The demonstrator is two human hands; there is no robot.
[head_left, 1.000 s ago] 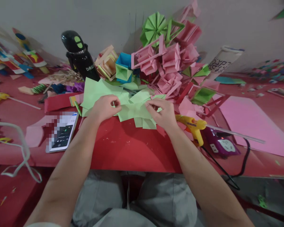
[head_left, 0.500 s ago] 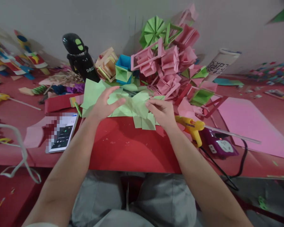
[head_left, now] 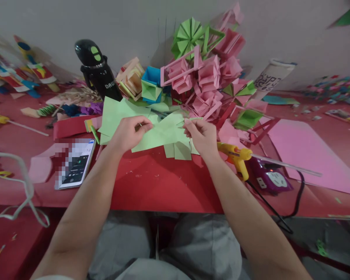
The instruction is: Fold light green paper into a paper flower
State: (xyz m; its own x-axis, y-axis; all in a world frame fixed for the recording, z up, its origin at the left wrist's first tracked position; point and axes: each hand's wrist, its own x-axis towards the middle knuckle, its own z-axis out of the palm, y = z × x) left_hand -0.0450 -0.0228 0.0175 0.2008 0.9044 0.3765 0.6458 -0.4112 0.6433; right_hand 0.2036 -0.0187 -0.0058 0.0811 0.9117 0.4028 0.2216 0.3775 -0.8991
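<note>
Holds a light green paper piece at twelve o'clock from the body, between both hands, with its long axis running roughly nine to three and the three-o'clock end angled slightly farther away. Pinches it near the nine-o'clock end in the left hand, with thumb and fingers pressed narrowly on the upper edge. Places the right hand by the three-o'clock end, with fingertips bunched; cannot tell whether gripping that edge or only just beside it. Counting from the paper, shows a blue paper box near twelve, facing up, contents unreadable; a black bottle between ten and eleven, capped, inside hidden; and a pale printed cylinder at two, tilted, contents unseen
</note>
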